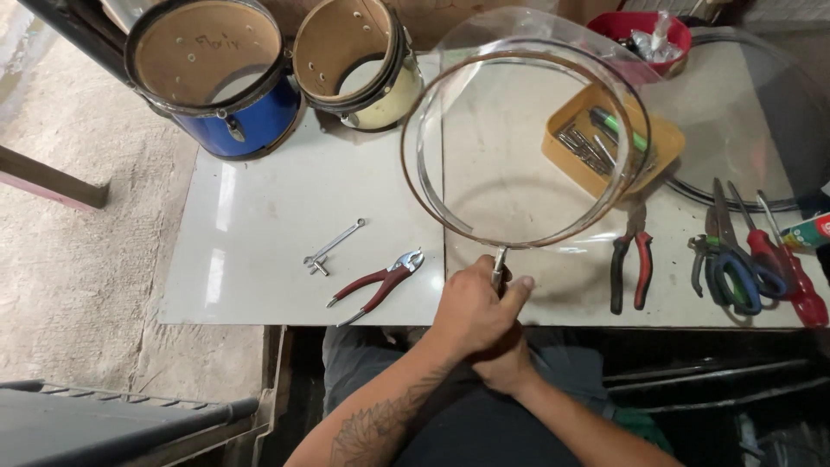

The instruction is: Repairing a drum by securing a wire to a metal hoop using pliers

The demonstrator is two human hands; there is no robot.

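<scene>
- Fingers of the left hand [474,311] and right hand [506,361] are clenched together round small pliers [499,266].
- Pliers are clamped on the near edge of a clear drum skin [519,147], held tilted over the table [259,216].
- Both drum shells [216,78] at the far left are seen without skins, so fitting looks unfinished.

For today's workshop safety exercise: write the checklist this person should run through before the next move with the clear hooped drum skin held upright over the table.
1. Left hand grips the metal tool at the hoop's lower edge: ok.
2. Right hand supports beneath the left: ok.
3. Clear round drum skin with metal hoop held clear of the white table: ok.
4. Hoop seated evenly all round: cannot tell.
5. Red-handled pliers within reach: ok.
6. Yellow tray of parts away from the table edge: ok.
</scene>
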